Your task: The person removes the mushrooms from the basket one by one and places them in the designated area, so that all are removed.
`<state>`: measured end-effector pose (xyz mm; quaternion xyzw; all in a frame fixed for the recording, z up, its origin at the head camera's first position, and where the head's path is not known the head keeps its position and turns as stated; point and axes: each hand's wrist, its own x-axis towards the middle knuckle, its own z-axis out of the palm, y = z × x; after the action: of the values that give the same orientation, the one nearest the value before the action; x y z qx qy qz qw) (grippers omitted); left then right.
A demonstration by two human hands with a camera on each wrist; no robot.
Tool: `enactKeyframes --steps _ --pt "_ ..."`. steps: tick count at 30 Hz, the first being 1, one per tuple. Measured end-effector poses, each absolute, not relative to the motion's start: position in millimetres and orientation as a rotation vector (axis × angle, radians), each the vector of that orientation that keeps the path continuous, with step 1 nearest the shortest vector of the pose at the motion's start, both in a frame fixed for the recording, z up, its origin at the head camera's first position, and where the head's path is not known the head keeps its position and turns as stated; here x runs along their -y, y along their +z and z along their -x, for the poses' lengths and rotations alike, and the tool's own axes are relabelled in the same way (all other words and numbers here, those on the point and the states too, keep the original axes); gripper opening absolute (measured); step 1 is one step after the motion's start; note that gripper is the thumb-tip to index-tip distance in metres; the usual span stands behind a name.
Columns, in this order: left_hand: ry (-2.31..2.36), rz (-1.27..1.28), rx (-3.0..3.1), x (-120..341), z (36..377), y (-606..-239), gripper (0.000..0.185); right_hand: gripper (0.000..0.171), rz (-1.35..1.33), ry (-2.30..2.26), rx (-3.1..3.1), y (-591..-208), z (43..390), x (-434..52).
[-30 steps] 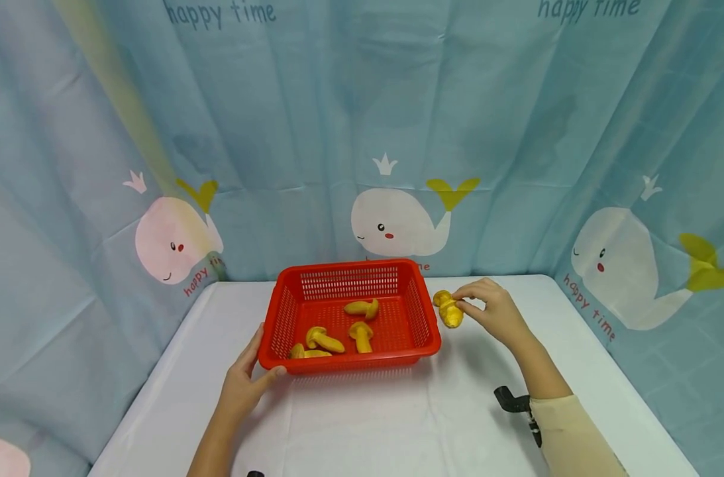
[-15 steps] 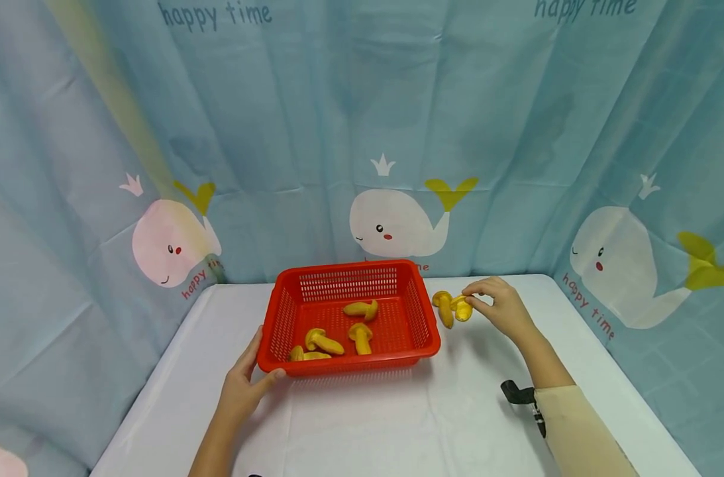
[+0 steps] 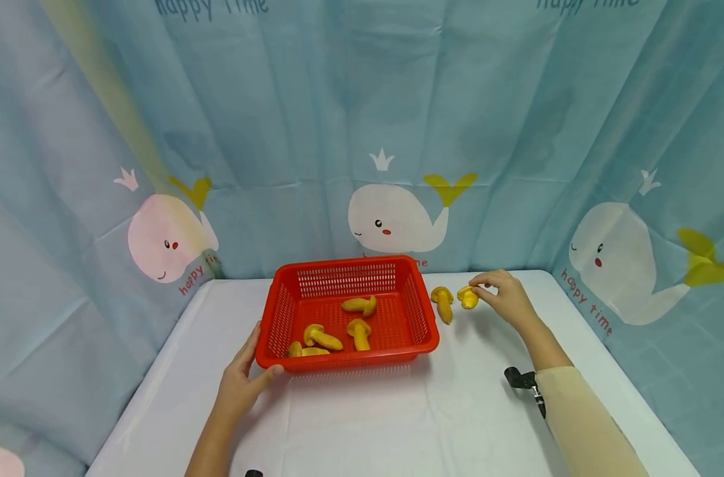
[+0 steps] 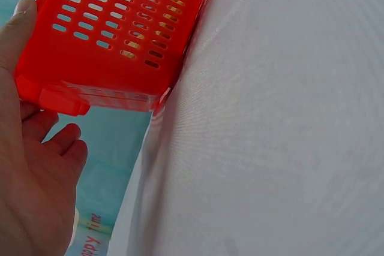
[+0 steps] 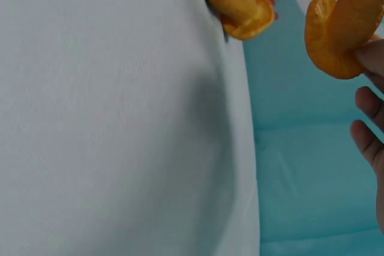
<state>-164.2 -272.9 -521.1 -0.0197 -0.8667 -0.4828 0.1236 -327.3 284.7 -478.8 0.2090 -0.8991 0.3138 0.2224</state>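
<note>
A small yellow plastic toy mushroom [image 3: 467,297] was held pinched between thumb and fingertips of the right hand [image 3: 505,299], just above the white cloth-covered table [image 3: 397,424] and to the right of a red perforated plastic basket [image 3: 422,311]; a second yellow toy mushroom [image 3: 442,303] was recorded lying on the cloth between the pinched one and the basket wall. The basket's near left corner was gripped by the left hand [image 3: 238,384], thumb on the rim and fingers beneath, and four more yellow toy mushrooms [image 3: 360,332] were noted inside it. A blue whale-print curtain [image 3: 391,218] was recorded behind the table.
</note>
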Motion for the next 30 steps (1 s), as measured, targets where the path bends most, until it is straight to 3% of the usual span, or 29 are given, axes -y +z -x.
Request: enactKeyframes --steps 30 --pt "-1.428 0.110 2.486 275 166 -525 0.097 0.016 -0.411 0.921 2.774 -517 373 -306"
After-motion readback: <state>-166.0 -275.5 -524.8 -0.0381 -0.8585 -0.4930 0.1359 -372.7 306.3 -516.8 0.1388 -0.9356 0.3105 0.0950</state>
